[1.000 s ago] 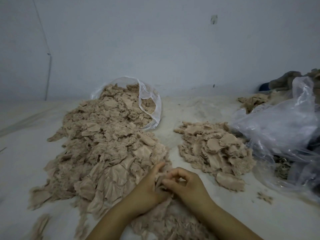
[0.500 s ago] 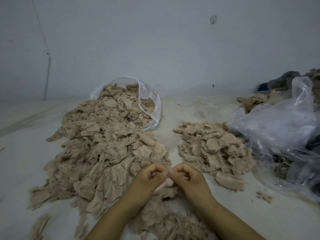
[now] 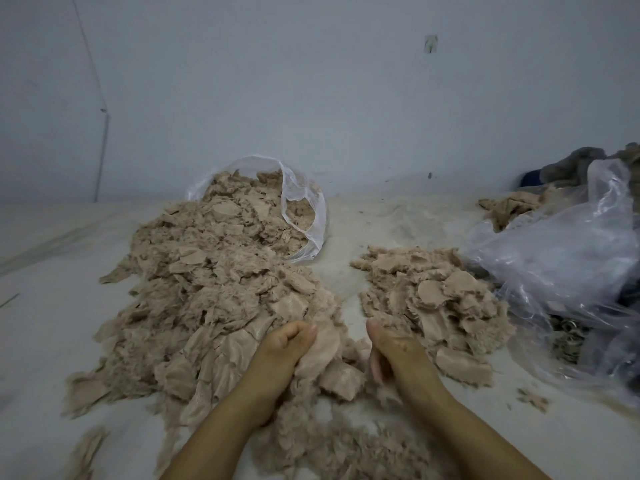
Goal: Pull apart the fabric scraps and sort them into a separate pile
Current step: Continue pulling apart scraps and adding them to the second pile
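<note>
A big heap of beige fabric scraps (image 3: 214, 299) spills from a clear bag (image 3: 304, 209) on the left. A smaller heap of scraps (image 3: 436, 299) lies on the right. Between them, near the front, my left hand (image 3: 284, 348) is curled and grips a smooth beige scrap (image 3: 323, 344). My right hand (image 3: 391, 351) is a short gap to its right, thumb up and fingers curled round a blurred fluffy tuft (image 3: 382, 391) that is mostly hidden by the palm. Loose fluffy scraps (image 3: 332, 445) lie between my forearms.
A crumpled clear plastic bag (image 3: 561, 268) lies at the right, with dark cloth (image 3: 581, 164) and more beige fabric (image 3: 509, 209) behind it. A small stray scrap (image 3: 533, 400) sits on the pale work surface (image 3: 52, 306). A wall stands close behind.
Both hands were pinching one scrap together in front of me. They have since moved apart, the left keeping the smooth piece and the right drawing away to the right.
</note>
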A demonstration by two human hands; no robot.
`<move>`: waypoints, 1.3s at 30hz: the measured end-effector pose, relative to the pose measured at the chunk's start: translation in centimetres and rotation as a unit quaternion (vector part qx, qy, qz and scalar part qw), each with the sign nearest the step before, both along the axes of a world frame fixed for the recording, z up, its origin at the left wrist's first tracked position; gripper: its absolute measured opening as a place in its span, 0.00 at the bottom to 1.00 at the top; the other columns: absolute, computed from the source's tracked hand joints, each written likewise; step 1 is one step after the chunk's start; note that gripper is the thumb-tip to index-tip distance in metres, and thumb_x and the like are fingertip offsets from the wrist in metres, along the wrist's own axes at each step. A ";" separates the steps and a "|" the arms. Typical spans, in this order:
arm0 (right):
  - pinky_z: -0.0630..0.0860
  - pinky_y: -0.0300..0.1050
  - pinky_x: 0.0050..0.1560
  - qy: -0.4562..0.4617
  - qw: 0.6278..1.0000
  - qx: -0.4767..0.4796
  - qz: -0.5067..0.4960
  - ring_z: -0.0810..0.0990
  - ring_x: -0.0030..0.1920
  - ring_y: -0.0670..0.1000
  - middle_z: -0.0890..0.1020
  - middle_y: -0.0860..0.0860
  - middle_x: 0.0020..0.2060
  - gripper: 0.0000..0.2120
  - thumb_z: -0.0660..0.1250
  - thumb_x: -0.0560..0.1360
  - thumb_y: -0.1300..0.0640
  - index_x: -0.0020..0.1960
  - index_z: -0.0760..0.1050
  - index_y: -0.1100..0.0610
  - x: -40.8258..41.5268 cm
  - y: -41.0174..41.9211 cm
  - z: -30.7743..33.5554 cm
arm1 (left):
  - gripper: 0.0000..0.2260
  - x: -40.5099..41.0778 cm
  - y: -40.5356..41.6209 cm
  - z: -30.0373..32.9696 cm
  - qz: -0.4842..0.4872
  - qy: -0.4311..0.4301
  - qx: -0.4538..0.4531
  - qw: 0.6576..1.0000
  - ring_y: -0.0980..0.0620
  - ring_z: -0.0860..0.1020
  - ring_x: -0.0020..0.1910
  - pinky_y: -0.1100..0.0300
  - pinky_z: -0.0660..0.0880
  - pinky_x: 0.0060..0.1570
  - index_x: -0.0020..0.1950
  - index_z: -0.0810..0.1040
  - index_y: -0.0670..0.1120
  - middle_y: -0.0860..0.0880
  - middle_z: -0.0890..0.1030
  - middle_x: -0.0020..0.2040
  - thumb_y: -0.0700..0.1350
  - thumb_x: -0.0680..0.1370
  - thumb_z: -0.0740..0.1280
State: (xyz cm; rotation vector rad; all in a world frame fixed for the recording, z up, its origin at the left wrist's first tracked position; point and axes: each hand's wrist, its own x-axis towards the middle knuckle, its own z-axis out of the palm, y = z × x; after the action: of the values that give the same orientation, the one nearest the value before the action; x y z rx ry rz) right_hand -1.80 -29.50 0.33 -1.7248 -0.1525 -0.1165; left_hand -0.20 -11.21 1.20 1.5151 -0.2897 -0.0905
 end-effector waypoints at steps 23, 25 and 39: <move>0.77 0.37 0.34 -0.016 0.972 0.214 -0.093 0.80 0.32 0.47 0.82 0.50 0.31 0.03 0.66 0.75 0.63 0.43 0.78 0.59 0.5 -0.2 0.3 | 0.10 0.7 -0.3 -1.3 0.074 -0.023 0.123 0.989 0.60 0.77 0.32 0.70 0.73 0.35 0.33 0.84 0.48 0.53 0.82 0.32 0.37 0.73 0.71; 0.73 0.35 0.28 0.017 0.978 0.198 -0.067 0.75 0.27 0.45 0.79 0.49 0.28 0.03 0.67 0.75 0.61 0.43 0.79 0.59 0.5 -0.7 0.2 | 0.08 0.7 0.2 -0.9 0.087 -0.026 0.085 0.992 0.58 0.77 0.33 0.66 0.73 0.36 0.35 0.82 0.45 0.50 0.81 0.32 0.37 0.74 0.69; 0.76 0.40 0.35 0.085 0.982 0.170 -0.003 0.81 0.36 0.48 0.84 0.52 0.38 0.08 0.68 0.75 0.60 0.54 0.80 0.57 0.8 0.4 -1.1 | 0.10 1.0 -0.2 -1.7 0.039 -0.052 0.116 0.991 0.61 0.66 0.23 0.69 0.64 0.25 0.39 0.69 0.44 0.56 0.70 0.24 0.42 0.80 0.61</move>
State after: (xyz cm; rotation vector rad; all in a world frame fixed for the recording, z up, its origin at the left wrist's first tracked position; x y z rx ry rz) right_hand -1.01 -29.13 -0.72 -1.3858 0.0008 0.0008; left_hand 0.82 -11.37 -0.51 1.7644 -0.3105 0.0182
